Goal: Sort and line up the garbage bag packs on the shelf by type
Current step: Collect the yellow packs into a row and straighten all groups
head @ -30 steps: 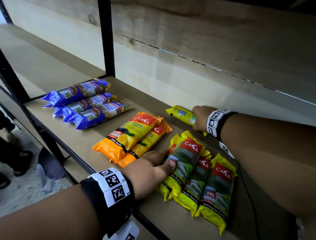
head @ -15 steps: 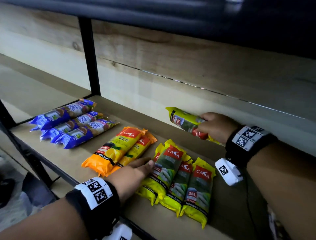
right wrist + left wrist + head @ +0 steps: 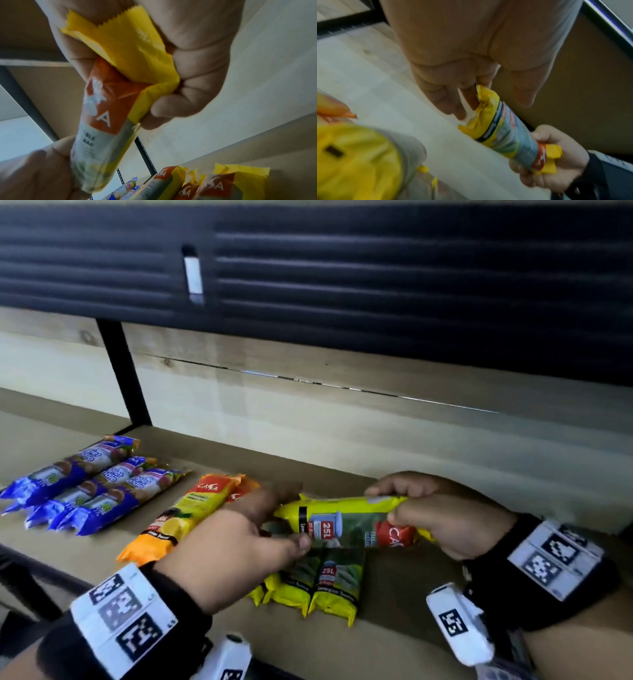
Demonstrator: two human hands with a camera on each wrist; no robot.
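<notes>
A yellow lemongrass pack (image 3: 349, 525) hangs level just above the shelf board (image 3: 404, 583). My right hand (image 3: 387, 505) grips its right, red-logo end in a fist (image 3: 128, 74). My left hand (image 3: 291, 517) pinches its left crimped end (image 3: 481, 102) between fingers and thumb. Under it three matching yellow packs (image 3: 322, 587) lie side by side, partly hidden by the held pack. Two orange packs (image 3: 181, 518) lie left of those. Three blue packs (image 3: 82, 494) lie in a row at the far left.
A black upright post (image 3: 123, 371) stands behind the blue packs. A pale wooden back panel (image 3: 342, 422) closes the shelf, and a dark slatted shelf (image 3: 342, 268) hangs low overhead. Bare board shows right of the yellow row.
My right hand carried the yellow pack from the back of the shelf forward over the yellow row. My left hand left the shelved packs and took the pack's left end.
</notes>
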